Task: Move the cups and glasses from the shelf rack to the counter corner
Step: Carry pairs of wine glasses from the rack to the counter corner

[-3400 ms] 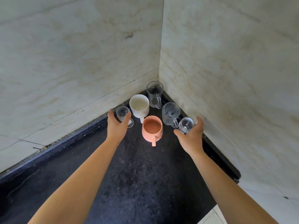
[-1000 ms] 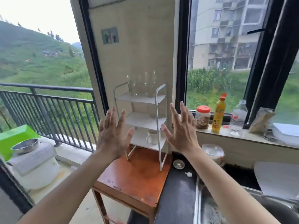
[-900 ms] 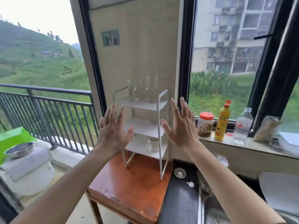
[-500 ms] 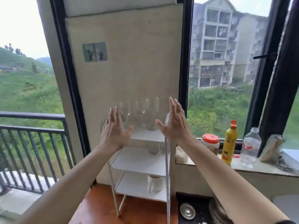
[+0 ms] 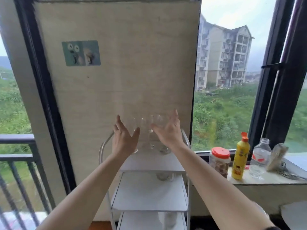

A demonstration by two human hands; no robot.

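A white three-tier shelf rack (image 5: 150, 165) stands against the beige wall panel. Several clear stemmed glasses (image 5: 146, 128) stand in a row on its top shelf. My left hand (image 5: 123, 138) is open, fingers spread, just in front of the leftmost glass. My right hand (image 5: 167, 131) is open too, close around the rightmost glass (image 5: 159, 121); whether it touches is unclear. A small clear glass (image 5: 164, 175) sits on the middle shelf. On the bottom shelf stands a white cup (image 5: 168, 219).
To the right, a window ledge (image 5: 265, 179) carries a red-lidded jar (image 5: 219, 161), a yellow bottle (image 5: 240, 156) and a clear plastic bottle (image 5: 260, 156). A black balcony railing (image 5: 18, 156) is at the left. The rack's curved handles (image 5: 103, 146) flank the top shelf.
I have stepped closer to the rack and the view has risen. Both open hands have moved forward to the glasses on the top shelf.
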